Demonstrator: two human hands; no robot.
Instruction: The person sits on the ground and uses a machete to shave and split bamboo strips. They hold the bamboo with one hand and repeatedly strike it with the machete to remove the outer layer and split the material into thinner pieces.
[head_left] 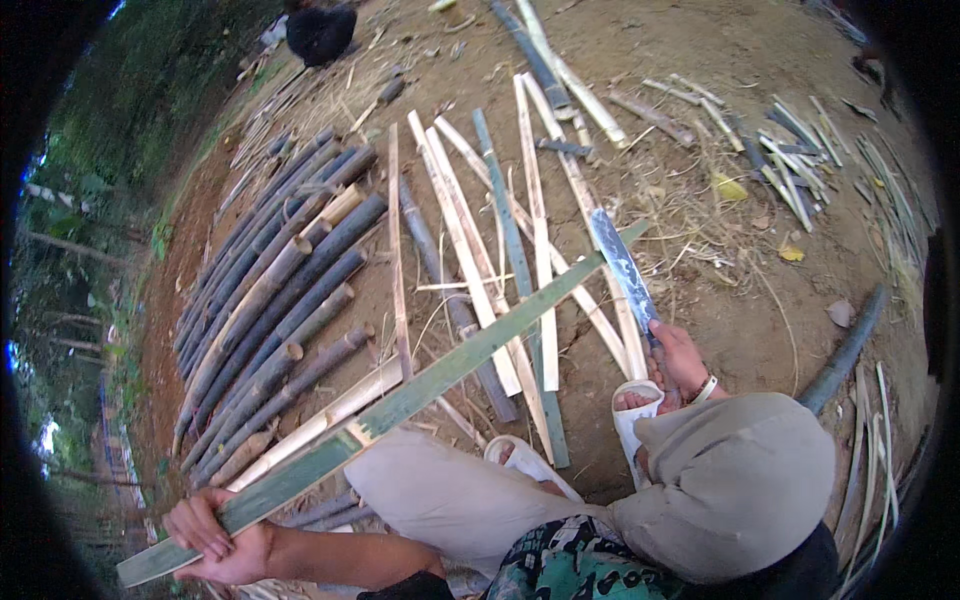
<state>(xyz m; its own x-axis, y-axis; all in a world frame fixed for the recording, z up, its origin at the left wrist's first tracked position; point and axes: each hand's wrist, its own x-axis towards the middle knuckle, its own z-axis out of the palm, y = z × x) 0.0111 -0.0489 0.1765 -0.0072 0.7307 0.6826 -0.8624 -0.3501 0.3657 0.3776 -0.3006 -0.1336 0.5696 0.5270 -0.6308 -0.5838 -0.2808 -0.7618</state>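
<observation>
My left hand point(222, 540) is closed round the near end of a long green split bamboo strip point(470, 350). The strip slants up to the right across my knee, and a pale node mark shows on it near the knee. In my right hand point(678, 360) is a machete point(622, 262) with a wide, pale-smeared blade pointing away from me. The blade's left edge lies beside the strip's far end; whether they touch I cannot tell. Several pale split bamboo strips point(538, 230) lie on the ground beyond my feet.
A pile of dark bamboo poles point(270, 290) lies at the left. Short split pieces point(790, 160) and thin slivers point(885, 190) are scattered at the right, near a dark pole point(850, 345). My feet in white sandals point(632, 410) stand among the strips. A person in dark clothing point(320, 35) is far back.
</observation>
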